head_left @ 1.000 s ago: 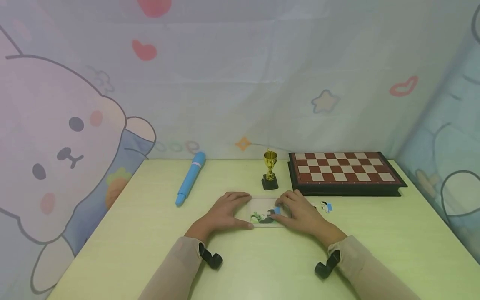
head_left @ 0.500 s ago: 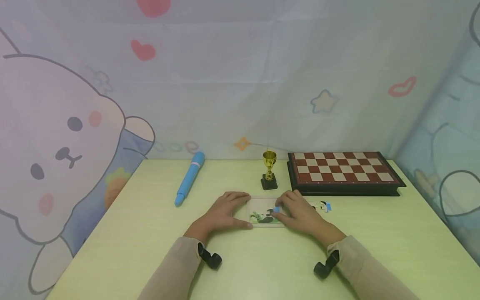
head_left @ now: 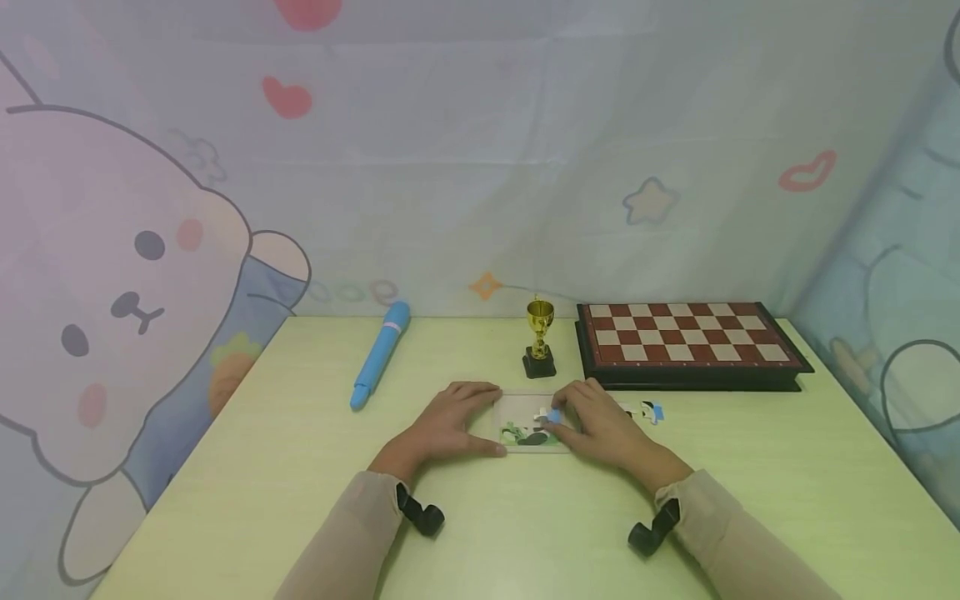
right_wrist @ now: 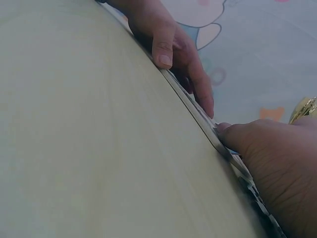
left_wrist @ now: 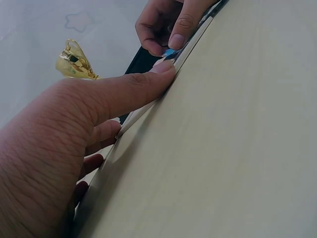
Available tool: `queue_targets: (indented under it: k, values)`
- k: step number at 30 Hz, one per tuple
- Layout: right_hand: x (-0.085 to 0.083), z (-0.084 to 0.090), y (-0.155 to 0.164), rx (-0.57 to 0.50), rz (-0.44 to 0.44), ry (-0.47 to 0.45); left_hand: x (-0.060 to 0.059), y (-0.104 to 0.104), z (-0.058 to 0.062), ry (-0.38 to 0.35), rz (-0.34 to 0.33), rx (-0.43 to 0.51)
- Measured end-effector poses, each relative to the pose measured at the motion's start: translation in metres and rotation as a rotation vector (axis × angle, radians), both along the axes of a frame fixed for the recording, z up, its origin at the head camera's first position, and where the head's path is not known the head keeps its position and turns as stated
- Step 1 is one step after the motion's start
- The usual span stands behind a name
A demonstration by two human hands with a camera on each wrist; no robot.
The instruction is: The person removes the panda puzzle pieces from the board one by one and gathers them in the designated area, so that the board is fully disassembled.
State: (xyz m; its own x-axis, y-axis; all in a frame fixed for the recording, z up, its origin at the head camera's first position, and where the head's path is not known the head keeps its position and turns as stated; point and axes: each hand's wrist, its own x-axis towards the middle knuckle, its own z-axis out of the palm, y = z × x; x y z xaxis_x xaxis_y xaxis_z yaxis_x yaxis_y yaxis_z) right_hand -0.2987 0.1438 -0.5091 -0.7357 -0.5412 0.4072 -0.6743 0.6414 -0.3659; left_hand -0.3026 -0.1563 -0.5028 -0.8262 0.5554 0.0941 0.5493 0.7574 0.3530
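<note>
Pale green bench (head_left: 300,467) carries a small puzzle tray (head_left: 525,414) at its middle, with both hands set on it. Left hand (head_left: 450,425) lies palm down at the tray's left end, fingers straight over the far edge and thumb stretched flat along the near edge; the left wrist view shows that thumb (left_wrist: 133,89) pressed to the rim, so this grip is relaxed and flat, pressing rather than clasping. Right hand (head_left: 600,429) covers the tray's right end with fingers bent, its fingertips pinching a small blue piece (head_left: 555,415) over the tray's surface; this grip is closed on the piece. In the left wrist view the piece (left_wrist: 169,51) shows only as a blue sliver between thumb and finger. The tray's picture is mostly covered by the hands; only a green and dark patch is readable. Both wrist views see the tray edge-on, so its contents cannot be made out there. A loose piece (head_left: 651,412) lies on the bench just right of the right hand, its shape too small to tell. Behind the tray stands a trophy (head_left: 539,340), near but apart; a chessboard (head_left: 686,343) sits back right and a blue pen (head_left: 381,355) back left, well apart. Open bench lies on the near side and to both sides of the forearms.
</note>
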Motion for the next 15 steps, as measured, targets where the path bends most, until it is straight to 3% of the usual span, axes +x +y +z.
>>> queue_targets:
  k: [15]
  values:
    - [0.0006, -0.0014, 0.0028, -0.073, 0.129, 0.048, 0.0008, 0.0002, 0.0007, -0.003, -0.003, 0.001]
